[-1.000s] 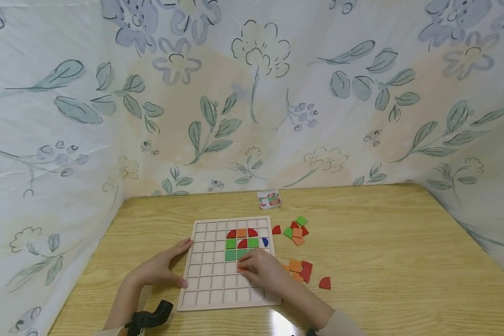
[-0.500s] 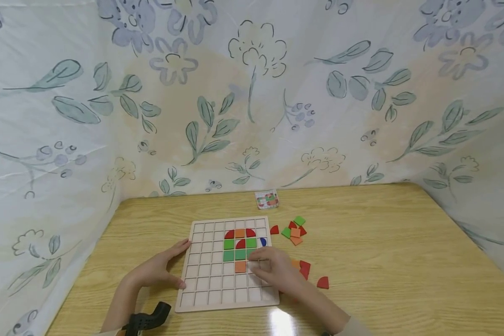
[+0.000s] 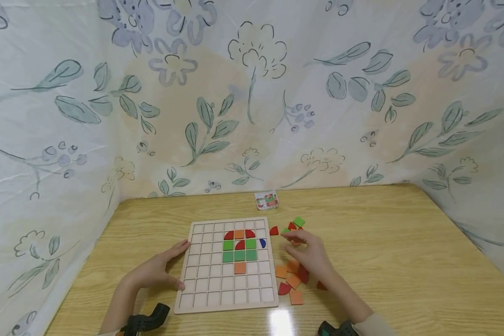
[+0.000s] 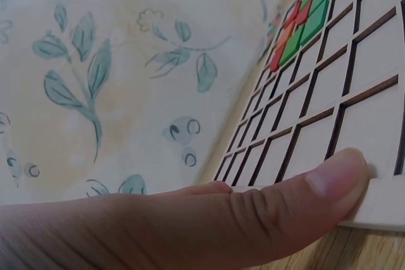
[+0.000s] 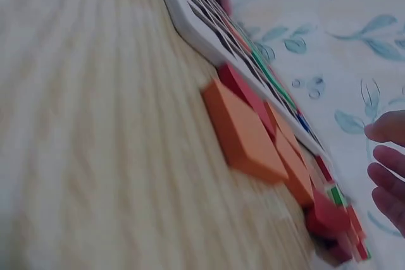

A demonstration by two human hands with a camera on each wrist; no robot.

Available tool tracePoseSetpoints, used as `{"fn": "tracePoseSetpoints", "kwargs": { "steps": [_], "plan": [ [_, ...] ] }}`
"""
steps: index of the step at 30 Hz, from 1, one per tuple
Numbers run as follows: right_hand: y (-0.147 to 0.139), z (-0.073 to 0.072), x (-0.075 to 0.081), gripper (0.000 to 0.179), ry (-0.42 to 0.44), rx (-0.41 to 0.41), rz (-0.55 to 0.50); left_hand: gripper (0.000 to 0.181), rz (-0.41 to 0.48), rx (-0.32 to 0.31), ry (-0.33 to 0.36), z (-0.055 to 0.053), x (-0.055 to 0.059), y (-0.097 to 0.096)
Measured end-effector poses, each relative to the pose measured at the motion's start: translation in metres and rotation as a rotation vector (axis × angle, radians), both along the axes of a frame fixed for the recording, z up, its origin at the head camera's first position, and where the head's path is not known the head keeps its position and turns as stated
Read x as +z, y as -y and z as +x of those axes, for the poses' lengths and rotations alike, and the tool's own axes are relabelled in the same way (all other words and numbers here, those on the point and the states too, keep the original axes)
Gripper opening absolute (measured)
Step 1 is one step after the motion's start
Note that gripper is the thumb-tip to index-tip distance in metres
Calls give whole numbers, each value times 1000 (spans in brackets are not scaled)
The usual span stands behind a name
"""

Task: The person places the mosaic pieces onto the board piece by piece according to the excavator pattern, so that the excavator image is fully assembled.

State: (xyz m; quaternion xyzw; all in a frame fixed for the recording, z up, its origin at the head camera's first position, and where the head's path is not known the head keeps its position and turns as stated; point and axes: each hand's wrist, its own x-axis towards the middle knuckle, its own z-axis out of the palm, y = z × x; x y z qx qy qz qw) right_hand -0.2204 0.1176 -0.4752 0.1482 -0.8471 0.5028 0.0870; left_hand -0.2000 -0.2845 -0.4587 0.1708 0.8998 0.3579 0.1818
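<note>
A pale wooden grid board (image 3: 201, 271) lies on the table. Set in its cells are green squares (image 3: 240, 255), red quarter-circles (image 3: 241, 245), orange squares (image 3: 240, 268) and one blue piece (image 3: 262, 243) at the right. My left hand (image 3: 153, 270) rests at the board's left edge, fingers and thumb spread along it; the left wrist view shows the thumb (image 4: 342, 178) on the rim. Right of the board, my right hand (image 3: 314, 255) hovers by the upper loose pile, thumb and fingers apart with nothing seen between them. It partly hides that pile, where a green tile (image 3: 299, 221) shows.
Loose orange tiles (image 3: 294, 280) and red quarter-circles (image 3: 284, 289) lie right of the board's lower half. One red quarter-circle (image 3: 274, 230) sits just off its upper right edge. A small pattern card (image 3: 266, 200) lies at the back, before a floral cloth (image 3: 252, 140).
My right hand has let go of an orange square, which now sits in a cell below the green row, and has moved right to the upper pile. The left hand keeps its place.
</note>
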Motion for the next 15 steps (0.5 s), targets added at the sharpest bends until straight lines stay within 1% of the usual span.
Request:
{"fn": "tracePoseSetpoints", "kwargs": {
  "steps": [5, 10, 12, 15],
  "plan": [
    [-11, -12, -4, 31, 45, -30, -74, 105, -1, -4, -11, 0, 0, 1],
    [-19, -23, -4, 37, 156, -64, -158, 105, 1, -13, -18, -1, -2, 2],
    [-21, -27, -3, 38, 202, -75, -177, 105, 5, -17, -17, -1, -2, 3],
    [-23, -31, -4, 40, 233, -75, -175, 105, 8, -21, -17, -1, -2, 3]
  ]
}}
